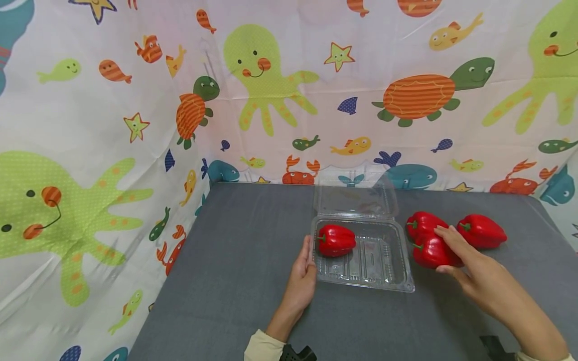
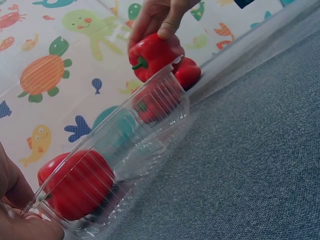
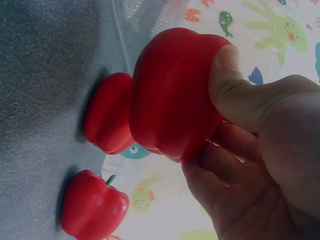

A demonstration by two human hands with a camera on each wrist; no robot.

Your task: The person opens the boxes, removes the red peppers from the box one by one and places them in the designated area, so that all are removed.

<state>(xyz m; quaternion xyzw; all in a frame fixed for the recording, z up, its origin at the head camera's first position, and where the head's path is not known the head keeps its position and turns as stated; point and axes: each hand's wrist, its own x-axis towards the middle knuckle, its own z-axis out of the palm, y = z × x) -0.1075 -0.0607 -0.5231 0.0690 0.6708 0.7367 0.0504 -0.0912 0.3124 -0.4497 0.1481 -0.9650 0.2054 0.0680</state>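
Note:
In the head view a red bell pepper point(image 1: 336, 240) lies at the left end of an open clear plastic clamshell box point(image 1: 375, 286). My left hand point(image 1: 301, 276) grips the left rim of that box, with its fingers outside and thumb at the edge. To the right of the box, my right hand point(image 1: 480, 276) holds a second red bell pepper point(image 1: 434, 251) between thumb and fingers. The right wrist view shows this held pepper point(image 3: 175, 95) raised off the table. Two more red peppers, one behind point(image 1: 422, 224) and one farther right point(image 1: 482, 231), rest on the table.
The box's transparent lid point(image 1: 355, 198) is folded back toward the far table edge. A grey cloth covers the table point(image 1: 226, 281). Behind and at the left hangs a white curtain point(image 1: 149, 20) printed with sea animals.

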